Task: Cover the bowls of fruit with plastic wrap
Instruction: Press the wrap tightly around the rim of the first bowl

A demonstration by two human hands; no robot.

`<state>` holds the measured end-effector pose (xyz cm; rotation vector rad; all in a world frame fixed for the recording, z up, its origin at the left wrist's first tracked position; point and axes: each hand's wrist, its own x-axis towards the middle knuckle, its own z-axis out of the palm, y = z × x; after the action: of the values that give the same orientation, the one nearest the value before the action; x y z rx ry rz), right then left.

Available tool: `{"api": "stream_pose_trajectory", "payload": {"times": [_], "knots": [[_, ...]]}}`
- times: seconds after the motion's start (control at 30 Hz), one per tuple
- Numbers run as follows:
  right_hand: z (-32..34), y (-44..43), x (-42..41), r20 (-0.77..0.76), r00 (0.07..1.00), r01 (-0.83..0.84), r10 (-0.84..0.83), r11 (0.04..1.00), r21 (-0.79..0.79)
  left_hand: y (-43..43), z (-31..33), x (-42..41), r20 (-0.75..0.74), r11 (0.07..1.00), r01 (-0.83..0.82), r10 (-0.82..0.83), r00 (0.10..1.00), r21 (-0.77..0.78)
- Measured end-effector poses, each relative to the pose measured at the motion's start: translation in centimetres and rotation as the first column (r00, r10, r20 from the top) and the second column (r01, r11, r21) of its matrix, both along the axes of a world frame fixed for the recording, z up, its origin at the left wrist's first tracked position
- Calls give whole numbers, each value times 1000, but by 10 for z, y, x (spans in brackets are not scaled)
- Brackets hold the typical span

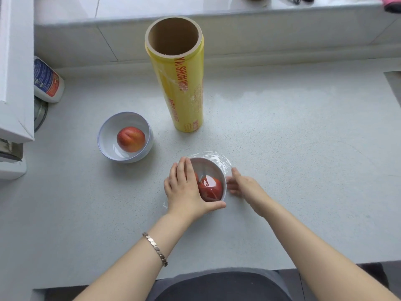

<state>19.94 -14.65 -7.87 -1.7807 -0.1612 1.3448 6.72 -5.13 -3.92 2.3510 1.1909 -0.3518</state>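
I judge the near bowl (223,181), mid-counter, almost sealed: left hand (184,187) flat on the plastic wrap (222,160), right hand (244,185) tucking its side, pinching or not I cannot tell; next, the uncovered bowl (103,135) needs film from the roll (180,88).

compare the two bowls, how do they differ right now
The near bowl has plastic wrap over it; the far bowl is uncovered. The left hand and right hand press the wrap at the near bowl; nothing touches the far bowl. Both are white and hold red fruit.

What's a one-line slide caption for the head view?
Left hand and right hand press plastic wrap around the near bowl; second bowl and upright roll behind.
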Motion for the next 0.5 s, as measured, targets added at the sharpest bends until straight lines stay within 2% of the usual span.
{"api": "stream_pose_trajectory", "payload": {"times": [0.07, 0.17, 0.23, 0.33, 0.4, 0.5], "knots": [[-2, -8, -6, -25, 997, -74, 75, 996, 46, 2, 2, -2, 1, 999, -12, 12, 1000, -50], [0, -5, -8, 2, 999, -45, 45, 996, 74, 9, 6, -9, -25, 995, 73, -74, 997, -62], [3, -1, -9, 31, 999, 11, -13, 997, 81, 14, 6, -13, -29, 976, 212, -213, 977, -46], [3, 2, -13, 89, 992, 74, -84, 992, 106, 23, 4, -9, -70, 897, 442, -441, 895, 1], [3, 2, -18, 141, 979, 127, -147, 981, 145, 26, 2, -4, -96, 870, 492, -489, 867, 11], [10, 4, -24, 198, 941, 231, -273, 949, 214, 24, 0, 0, -99, 879, 475, -470, 877, 33]]}}
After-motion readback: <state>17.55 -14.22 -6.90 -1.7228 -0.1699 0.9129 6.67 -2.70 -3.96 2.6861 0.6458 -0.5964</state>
